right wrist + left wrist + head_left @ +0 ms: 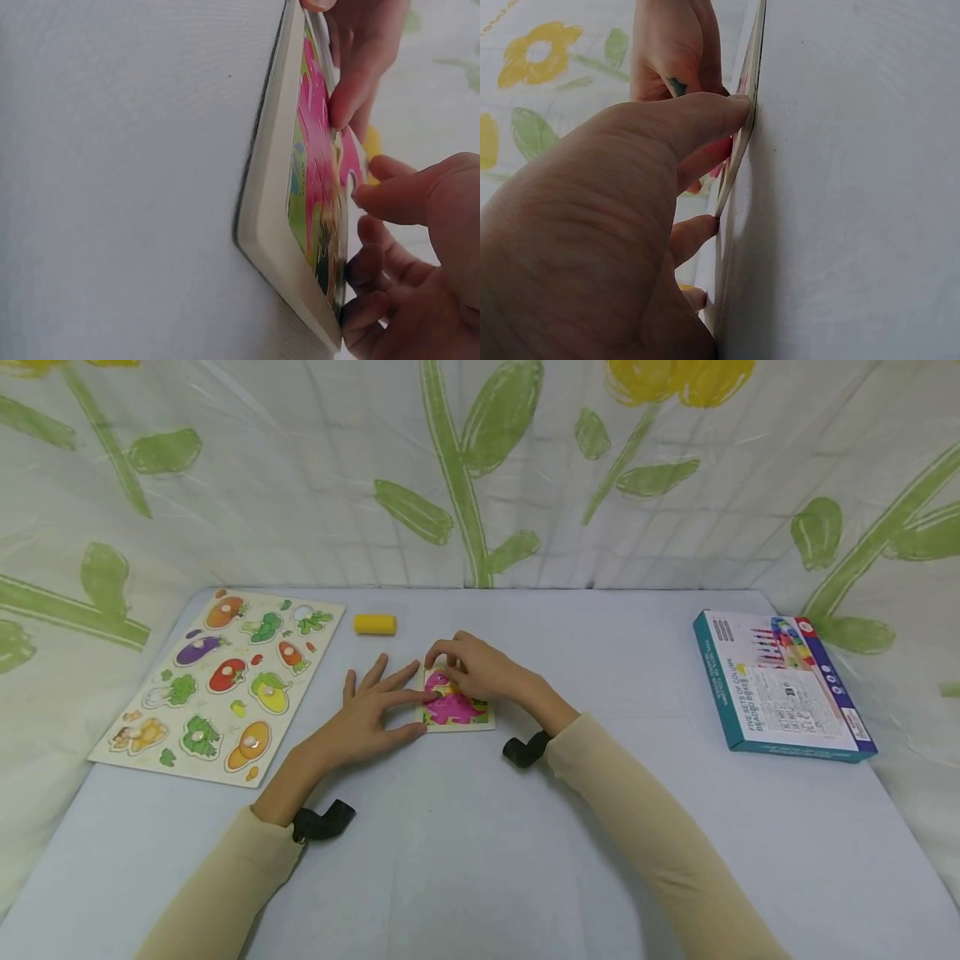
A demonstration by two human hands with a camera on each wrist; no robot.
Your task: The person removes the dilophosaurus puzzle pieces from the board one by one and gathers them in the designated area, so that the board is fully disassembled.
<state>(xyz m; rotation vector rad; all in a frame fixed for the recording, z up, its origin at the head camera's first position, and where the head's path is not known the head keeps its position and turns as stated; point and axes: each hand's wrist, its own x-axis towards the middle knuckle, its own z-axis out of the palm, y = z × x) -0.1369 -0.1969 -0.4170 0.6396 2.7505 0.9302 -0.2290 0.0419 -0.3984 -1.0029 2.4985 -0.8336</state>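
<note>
A small jigsaw board point(459, 713) with a pink dinosaur picture lies at the middle of the table. My left hand point(367, 714) rests at its left side with fingers spread. The index fingertip presses the picture and the thumb touches the board's lower left edge. From the right, my right hand point(483, 668) reaches over the board's upper part with bent fingers. In the right wrist view, a pink puzzle piece point(349, 159) stands tilted up from the board, pinched at the right thumb and index finger. The right hand's other fingers touch the board's edge.
A vegetable knob-puzzle board point(217, 693) lies at the left. Behind the hands is a yellow cylinder point(375, 624). A boxed bead set point(783, 685) lies at the right. A flower-painted curtain point(300, 510) hangs along the table's back edge.
</note>
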